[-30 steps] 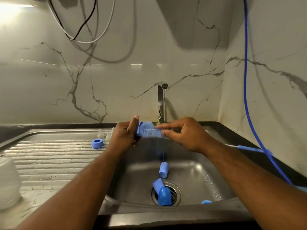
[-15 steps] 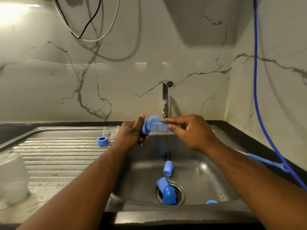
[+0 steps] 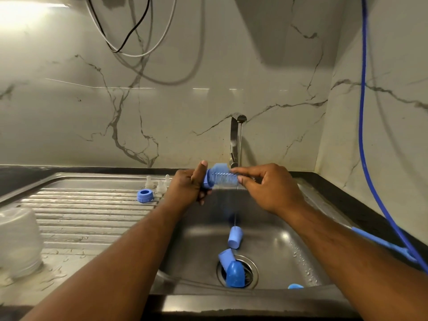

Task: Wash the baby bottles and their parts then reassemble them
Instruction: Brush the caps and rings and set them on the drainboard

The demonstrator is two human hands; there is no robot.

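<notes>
Holding the bottle (image 3: pixel 222 178) level across the middle of the frame, just in front of the tap (image 3: pixel 235 140), while a thin thread of water drops past it into the sink (image 3: pixel 289 239). The left hand (image 3: pixel 187 191) wraps its fingers round the blue collar end, thumb sticking straight up. The right hand (image 3: pixel 268 188) pinches the clear end between thumb and fingertips. Something blue and ribbed shows through the clear wall; whether it's a brush or moulding, I cannot tell.

To do this rinse well, I'd say roll the bottle under the stream so water reaches every side. Wet plastic is probably slippery, so the firm grip belongs on the collar.

Now the room. Below the hands the basin is open, though blue caps (image 3: pixel 235 237) lie on and just above the drain (image 3: pixel 251 267) at lower centre. A small blue piece (image 3: pixel 295 286) sits by the near wall, lower right. The spout stands just behind the bottle, so there's little clearance upward and back.

Left of centre, on the ribbed drainboard (image 3: pixel 81 212), a blue ring (image 3: pixel 144 195) and clear teats (image 3: pixel 159 184) sit near the left wrist, and a sweep that way could knock them. A blue hose (image 3: pixel 363 135) hangs down the right edge, well apart.
</notes>
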